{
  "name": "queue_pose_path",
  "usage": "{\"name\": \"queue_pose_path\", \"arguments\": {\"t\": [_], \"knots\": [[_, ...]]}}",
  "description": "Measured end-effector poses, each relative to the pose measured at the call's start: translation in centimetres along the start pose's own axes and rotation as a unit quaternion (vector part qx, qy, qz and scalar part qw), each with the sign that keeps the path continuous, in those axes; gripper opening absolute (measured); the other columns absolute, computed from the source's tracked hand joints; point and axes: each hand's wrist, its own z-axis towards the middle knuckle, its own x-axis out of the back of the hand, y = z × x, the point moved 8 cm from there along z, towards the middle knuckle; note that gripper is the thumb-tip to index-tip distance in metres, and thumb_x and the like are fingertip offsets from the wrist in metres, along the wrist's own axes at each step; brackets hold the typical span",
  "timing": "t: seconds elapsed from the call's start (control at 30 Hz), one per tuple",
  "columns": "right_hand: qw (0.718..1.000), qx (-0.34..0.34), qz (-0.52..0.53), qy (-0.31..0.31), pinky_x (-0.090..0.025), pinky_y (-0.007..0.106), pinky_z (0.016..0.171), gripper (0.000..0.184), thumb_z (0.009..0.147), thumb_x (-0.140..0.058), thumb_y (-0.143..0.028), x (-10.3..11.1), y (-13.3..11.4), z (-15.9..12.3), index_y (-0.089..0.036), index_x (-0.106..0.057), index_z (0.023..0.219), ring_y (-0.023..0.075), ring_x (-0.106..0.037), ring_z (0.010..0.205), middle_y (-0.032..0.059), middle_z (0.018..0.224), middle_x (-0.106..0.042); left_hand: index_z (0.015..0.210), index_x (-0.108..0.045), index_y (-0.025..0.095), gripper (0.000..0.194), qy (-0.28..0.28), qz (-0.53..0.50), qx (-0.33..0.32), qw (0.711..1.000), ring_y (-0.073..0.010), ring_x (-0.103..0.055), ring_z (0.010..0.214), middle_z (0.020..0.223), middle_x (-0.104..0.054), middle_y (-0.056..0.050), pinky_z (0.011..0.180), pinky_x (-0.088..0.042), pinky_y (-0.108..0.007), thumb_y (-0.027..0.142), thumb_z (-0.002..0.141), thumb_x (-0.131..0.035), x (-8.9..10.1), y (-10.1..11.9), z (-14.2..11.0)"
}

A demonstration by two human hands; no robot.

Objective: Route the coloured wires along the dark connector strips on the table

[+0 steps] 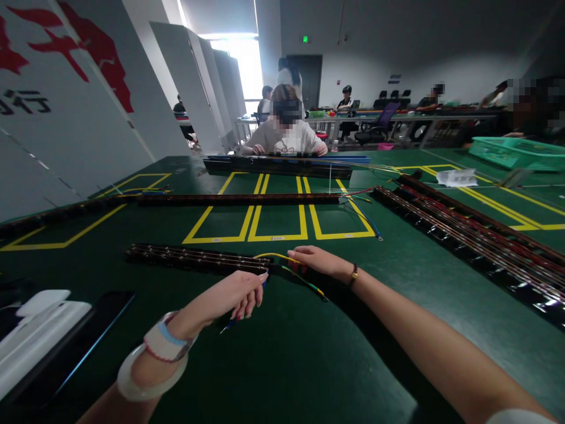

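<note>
A long black strip with thin metal lines along it (194, 258) lies on the green table in front of me, with coloured wires at its right end. My left hand (238, 293) is closed by that end, with thumb and finger pinched on a blue wire (265, 279). A blue wire end with a bare tip (226, 325) shows below its curled fingers. My right hand (315, 260) is closed at the yellow wire (276, 254), its fingertips against it. Something red (300, 268) shows under this hand. A green-and-yellow wire (304, 280) runs free between the hands to a metal end.
Another black strip (238, 199) crosses the table over yellow taped frames (220, 239). Several strips lie at the right (459, 241). A green basket (516, 154) stands back right. White and dark devices (57, 330) sit at the left. A person (285, 138) faces me across the table.
</note>
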Motion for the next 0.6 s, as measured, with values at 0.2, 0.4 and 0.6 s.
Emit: {"name": "queue_pose_path", "arguments": {"t": [0.2,0.4,0.6], "knots": [[0.992,0.012,-0.090,-0.084,-0.033,0.021,0.056,0.040,0.087,-0.050,-0.052,-1.6,-0.5,-0.4,-0.014,-0.060,0.093,0.0082,-0.045,0.062,0.0019,0.081,-0.063,0.092,-0.055,0.014,0.063,0.091,0.107,0.025,0.990,-0.0082,-0.051,0.054,0.072,-0.057,-0.003,0.047,-0.039,-0.017,0.072,0.078,-0.033,1.4,-1.5,-0.3],[0.991,0.010,-0.113,-0.067,-0.033,0.021,0.055,0.039,0.088,-0.048,-0.050,-2.0,-0.4,-0.4,-0.014,-0.063,0.093,0.0082,-0.046,0.059,0.0011,0.075,-0.062,0.099,-0.052,0.014,0.061,0.011,0.082,0.020,0.996,-0.0099,-0.053,0.060,0.078,-0.059,-0.004,0.054,-0.043,-0.020,0.069,0.081,-0.030,-0.7,-1.4,0.3],[0.992,-0.013,-0.116,-0.050,-0.032,0.019,0.052,0.038,0.086,-0.051,-0.049,-2.2,-0.2,-0.4,-0.013,-0.063,0.088,0.0073,-0.046,0.057,0.0006,0.074,-0.063,0.095,-0.054,0.017,0.060,0.145,0.220,0.065,0.962,-0.0138,-0.055,0.065,0.078,-0.059,-0.004,0.053,-0.037,-0.022,0.069,0.081,-0.026,1.3,-0.6,-1.2]]}}
